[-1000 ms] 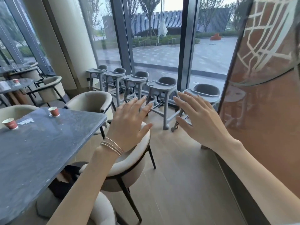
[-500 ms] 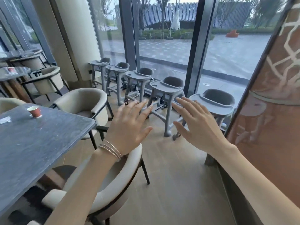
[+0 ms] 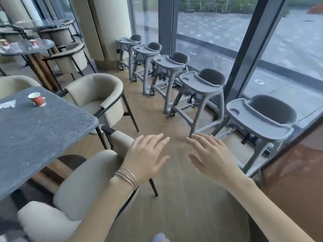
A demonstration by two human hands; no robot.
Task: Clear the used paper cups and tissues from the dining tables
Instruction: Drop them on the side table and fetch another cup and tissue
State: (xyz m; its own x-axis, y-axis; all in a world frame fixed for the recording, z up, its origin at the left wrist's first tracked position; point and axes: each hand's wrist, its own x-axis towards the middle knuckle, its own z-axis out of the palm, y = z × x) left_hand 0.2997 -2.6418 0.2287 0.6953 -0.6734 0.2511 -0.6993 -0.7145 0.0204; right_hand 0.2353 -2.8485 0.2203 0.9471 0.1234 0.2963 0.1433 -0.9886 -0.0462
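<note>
A red paper cup [image 3: 37,99] stands upright near the far edge of the dark stone table [image 3: 40,130] at my left. A crumpled tissue [image 3: 7,104] lies left of it, cut by the frame edge. My left hand [image 3: 145,157], bracelets on its wrist, hovers flat and empty over the wooden floor, beside the back of a beige chair. My right hand [image 3: 208,154] floats next to it, fingers spread, holding nothing. Both hands are well right of the cup. On a farther round table [image 3: 26,48] two more small red cups [image 3: 34,42] are blurred.
Beige armchairs [image 3: 97,95] ring the near table; one [image 3: 73,193] sits right below my left arm. Several grey high chairs [image 3: 201,88] line the glass wall on the right. A brown panel [image 3: 297,180] closes the right side. Wooden floor runs between.
The view has tilted down and moved forward. Both hands have dropped lower in the frame, still open and empty. The cup now appears nearer; the second cup at the left has left the frame.
</note>
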